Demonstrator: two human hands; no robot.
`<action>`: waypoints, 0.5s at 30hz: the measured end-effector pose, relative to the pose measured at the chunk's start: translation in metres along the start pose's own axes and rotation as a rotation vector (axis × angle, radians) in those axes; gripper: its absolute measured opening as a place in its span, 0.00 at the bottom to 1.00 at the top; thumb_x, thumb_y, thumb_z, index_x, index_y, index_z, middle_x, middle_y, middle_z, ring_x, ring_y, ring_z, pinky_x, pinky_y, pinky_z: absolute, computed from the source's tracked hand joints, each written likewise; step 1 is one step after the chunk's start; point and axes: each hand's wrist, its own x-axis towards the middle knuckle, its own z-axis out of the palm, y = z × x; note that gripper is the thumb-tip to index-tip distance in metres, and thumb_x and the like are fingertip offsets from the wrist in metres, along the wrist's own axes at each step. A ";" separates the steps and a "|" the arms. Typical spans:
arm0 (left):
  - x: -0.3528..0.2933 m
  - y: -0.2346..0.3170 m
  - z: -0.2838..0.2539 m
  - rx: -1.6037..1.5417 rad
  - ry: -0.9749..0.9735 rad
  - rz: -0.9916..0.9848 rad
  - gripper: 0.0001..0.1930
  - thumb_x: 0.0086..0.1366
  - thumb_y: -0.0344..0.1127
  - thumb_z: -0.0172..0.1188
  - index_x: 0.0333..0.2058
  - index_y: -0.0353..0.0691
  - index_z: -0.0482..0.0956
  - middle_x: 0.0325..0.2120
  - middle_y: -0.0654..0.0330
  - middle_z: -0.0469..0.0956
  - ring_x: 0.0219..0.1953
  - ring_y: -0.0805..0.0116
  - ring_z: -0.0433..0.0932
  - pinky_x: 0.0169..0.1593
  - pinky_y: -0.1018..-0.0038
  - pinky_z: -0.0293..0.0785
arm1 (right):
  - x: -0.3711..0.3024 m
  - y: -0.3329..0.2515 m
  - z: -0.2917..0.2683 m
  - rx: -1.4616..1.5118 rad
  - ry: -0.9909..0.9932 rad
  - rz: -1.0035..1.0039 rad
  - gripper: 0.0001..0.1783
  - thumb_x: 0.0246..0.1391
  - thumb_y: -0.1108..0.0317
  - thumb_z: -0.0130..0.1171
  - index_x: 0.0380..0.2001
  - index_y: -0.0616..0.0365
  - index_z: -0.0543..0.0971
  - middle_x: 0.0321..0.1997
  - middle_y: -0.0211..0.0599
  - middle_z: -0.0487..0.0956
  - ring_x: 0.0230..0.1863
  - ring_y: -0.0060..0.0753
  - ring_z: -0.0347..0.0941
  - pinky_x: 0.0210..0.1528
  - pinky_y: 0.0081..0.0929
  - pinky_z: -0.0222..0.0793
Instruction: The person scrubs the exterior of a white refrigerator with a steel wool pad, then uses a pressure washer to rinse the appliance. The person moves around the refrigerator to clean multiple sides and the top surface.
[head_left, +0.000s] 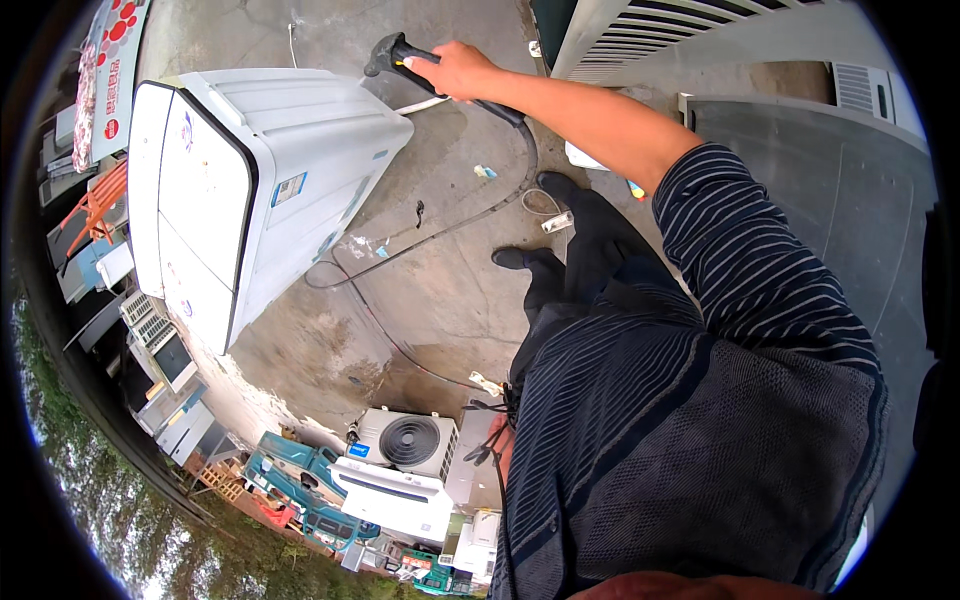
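My right hand (458,70) is stretched out at the top of the head view, closed round a black spray gun (388,54) with a yellow mark near my fingers. A dark hose (533,160) runs from the gun's end and trails in a loop on the floor. Just left of the gun is a white twin-tub washing machine (290,135) with a black-edged top and stickers; the gun appears apart from it. My left hand (503,448) hangs low beside my body, partly hidden by my shirt. Black cords (488,432) cross it, and its fingers do not show clearly.
The concrete floor (450,300) has damp patches and scraps. Near my feet lies a white power strip (557,222). An air-conditioner outdoor unit (405,440) and a white indoor unit (395,495) stand at lower left. Grey metal cabinets (820,190) line my right, and stacked old appliances (160,335) the far left.
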 end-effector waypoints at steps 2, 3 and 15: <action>0.000 -0.002 0.001 -0.007 0.006 -0.006 0.11 0.72 0.35 0.57 0.43 0.33 0.82 0.34 0.59 0.84 0.33 0.71 0.80 0.39 0.74 0.75 | -0.005 0.015 0.003 0.021 -0.014 0.057 0.35 0.59 0.33 0.53 0.24 0.60 0.77 0.16 0.35 0.75 0.16 0.33 0.73 0.24 0.35 0.73; -0.003 -0.005 0.002 -0.012 0.007 -0.008 0.11 0.72 0.35 0.57 0.43 0.33 0.82 0.34 0.59 0.84 0.33 0.71 0.80 0.39 0.74 0.75 | -0.013 0.018 0.003 0.035 -0.032 0.084 0.35 0.58 0.33 0.53 0.24 0.59 0.77 0.17 0.34 0.76 0.16 0.32 0.73 0.24 0.34 0.73; -0.005 -0.013 0.015 -0.044 0.008 -0.025 0.11 0.72 0.35 0.58 0.44 0.33 0.82 0.35 0.59 0.84 0.34 0.71 0.80 0.40 0.75 0.76 | -0.068 0.047 0.028 -0.061 -0.023 -0.047 0.30 0.60 0.38 0.57 0.34 0.59 0.81 0.30 0.49 0.82 0.35 0.53 0.79 0.41 0.44 0.73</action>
